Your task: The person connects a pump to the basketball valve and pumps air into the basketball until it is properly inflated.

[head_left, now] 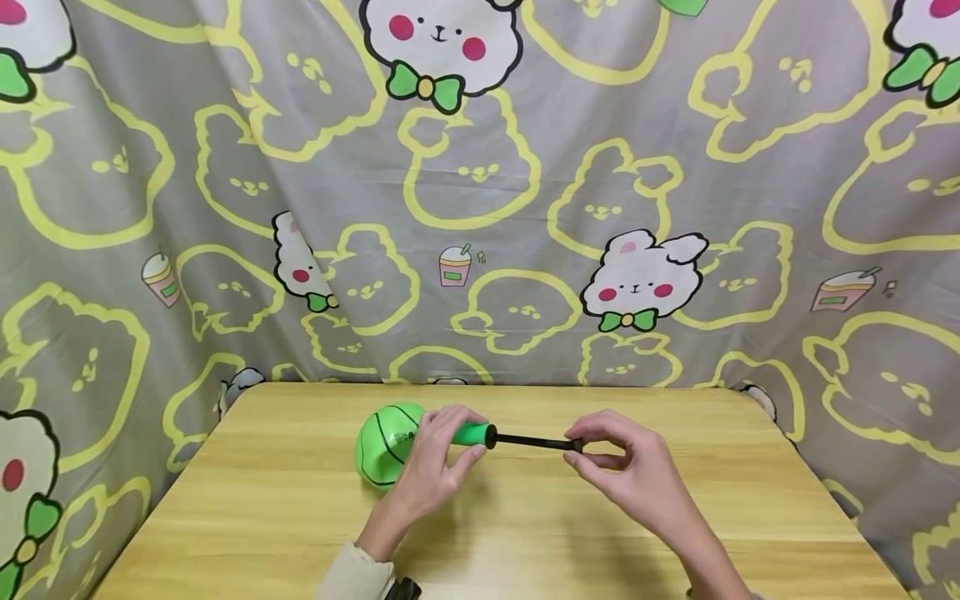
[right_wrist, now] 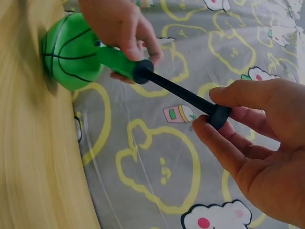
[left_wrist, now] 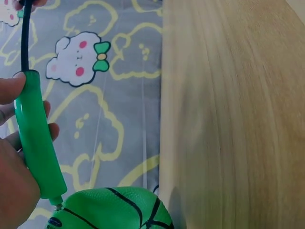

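Grey cartoon-print curtain [head_left: 525,242] behind pale wood-grain table [head_left: 247,500]. Green black-lined ball [head_left: 378,446], small print illegible. Left hand [head_left: 438,467] grips green pump [head_left: 491,436] by barrel; right hand [head_left: 641,471] pinches knob [right_wrist: 219,117] of extended black rod [head_left: 532,441]. Pump above table, long axis left to right, nozzle end [left_wrist: 56,200] toward ball.

The ball [head_left: 381,443] was green with black lines; the pump [left_wrist: 39,136] was green, its rod [head_left: 534,442] and handle [right_wrist: 219,117] black. Yellowish wood grain streaked the worktop [head_left: 247,508]. Yellow animal outlines [head_left: 478,173], pink-cheeked white animals [head_left: 637,282] in green bows [head_left: 628,320], and pink cups [head_left: 453,268] patterned the grey cloth [head_left: 517,246]; the sleeve [head_left: 356,575] was cream.
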`<state>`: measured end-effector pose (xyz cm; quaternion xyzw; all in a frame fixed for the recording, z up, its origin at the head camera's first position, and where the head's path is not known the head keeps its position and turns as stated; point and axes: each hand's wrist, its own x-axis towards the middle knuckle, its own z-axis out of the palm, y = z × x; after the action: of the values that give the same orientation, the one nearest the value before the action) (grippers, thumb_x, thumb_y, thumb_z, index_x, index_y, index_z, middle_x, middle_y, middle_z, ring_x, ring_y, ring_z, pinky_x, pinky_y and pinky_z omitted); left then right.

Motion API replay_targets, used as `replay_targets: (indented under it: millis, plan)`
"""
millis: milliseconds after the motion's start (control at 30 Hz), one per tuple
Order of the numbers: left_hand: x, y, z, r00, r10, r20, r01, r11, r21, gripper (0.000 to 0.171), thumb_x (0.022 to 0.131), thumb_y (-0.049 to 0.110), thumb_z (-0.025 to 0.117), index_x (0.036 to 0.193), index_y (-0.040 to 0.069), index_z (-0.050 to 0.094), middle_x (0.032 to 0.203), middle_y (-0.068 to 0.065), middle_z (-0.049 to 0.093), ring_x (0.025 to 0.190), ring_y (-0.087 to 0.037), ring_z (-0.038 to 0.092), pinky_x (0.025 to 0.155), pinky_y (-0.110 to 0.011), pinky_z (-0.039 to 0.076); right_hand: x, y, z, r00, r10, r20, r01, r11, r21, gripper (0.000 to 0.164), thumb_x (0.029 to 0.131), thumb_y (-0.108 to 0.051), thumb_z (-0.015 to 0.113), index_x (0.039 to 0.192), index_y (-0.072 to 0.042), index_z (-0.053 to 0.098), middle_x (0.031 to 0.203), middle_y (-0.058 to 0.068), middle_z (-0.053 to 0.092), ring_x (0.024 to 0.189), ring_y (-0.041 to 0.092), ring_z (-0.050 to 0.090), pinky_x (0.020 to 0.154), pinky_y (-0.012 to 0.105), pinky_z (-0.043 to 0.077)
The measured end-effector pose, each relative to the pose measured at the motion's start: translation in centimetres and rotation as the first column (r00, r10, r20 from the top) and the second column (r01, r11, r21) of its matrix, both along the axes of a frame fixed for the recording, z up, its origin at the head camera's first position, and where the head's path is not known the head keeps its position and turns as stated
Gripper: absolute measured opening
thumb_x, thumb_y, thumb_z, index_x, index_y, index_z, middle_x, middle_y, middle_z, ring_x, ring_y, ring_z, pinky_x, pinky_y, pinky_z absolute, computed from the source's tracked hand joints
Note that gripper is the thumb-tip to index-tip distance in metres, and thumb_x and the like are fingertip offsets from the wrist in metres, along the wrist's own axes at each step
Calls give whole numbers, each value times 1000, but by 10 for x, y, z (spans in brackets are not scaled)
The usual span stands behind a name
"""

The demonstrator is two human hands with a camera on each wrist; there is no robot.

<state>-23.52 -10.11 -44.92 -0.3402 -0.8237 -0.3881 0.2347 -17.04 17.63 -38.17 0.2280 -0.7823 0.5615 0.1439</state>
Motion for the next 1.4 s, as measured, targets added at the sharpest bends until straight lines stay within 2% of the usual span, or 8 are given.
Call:
replay_targets:
  millis: [133,267,500,833,1033,1400]
  plan:
    - [-2,2,2,1000,-1,-2,1,1000,-19,23,94,25,68,115,16,65,114,4,68,113,-15,62,100,-49,37,-1,8,2,999,37,38,-37,999,-17,24,84,2,81,103,-8,72,103,11,69,96,18,70,77,35,60]
    - [-1,3,2,1000,-8,24,8,1000,-16,23,95,24,67,116,17,65,115,4,67,114,-14,61,101,-50,37,0,11,2,997,64,36,-63,998,-30,24,85,1,81,106,-5,73,106,13,69,97,20,71,79,36,59]
    - [3,3,1,1000,14,13,-14,1000,2,24,94,22,69,117,16,66,113,4,67,113,-15,62,100,-51,37,-4,5,-4,1000,0,-6,0,998,-56,28,82,2,82,107,-8,77,103,10,73,93,19,73,74,35,60]
    - [4,6,4,999,51,-6,-51,999,-14,24,91,20,71,115,15,68,113,3,67,112,-18,63,98,-52,36,-15,-18,-20,1000,-16,19,18,994,-104,26,81,2,83,104,-9,78,100,10,74,90,21,74,74,35,60]
    - [6,6,3,999,51,-3,-51,998,-25,24,91,19,72,115,14,68,113,1,68,112,-19,63,98,-51,36,-21,-31,-29,999,-35,38,39,991,-125,29,78,6,83,102,-10,78,99,8,74,92,22,74,74,34,60]
    - [8,8,3,998,63,-4,-63,997,-33,26,90,17,74,114,13,68,111,0,68,110,-19,63,98,-51,36,-27,-51,-41,999,-45,-1,44,988,-151,28,78,5,83,102,-8,79,97,10,75,94,24,74,73,32,60]
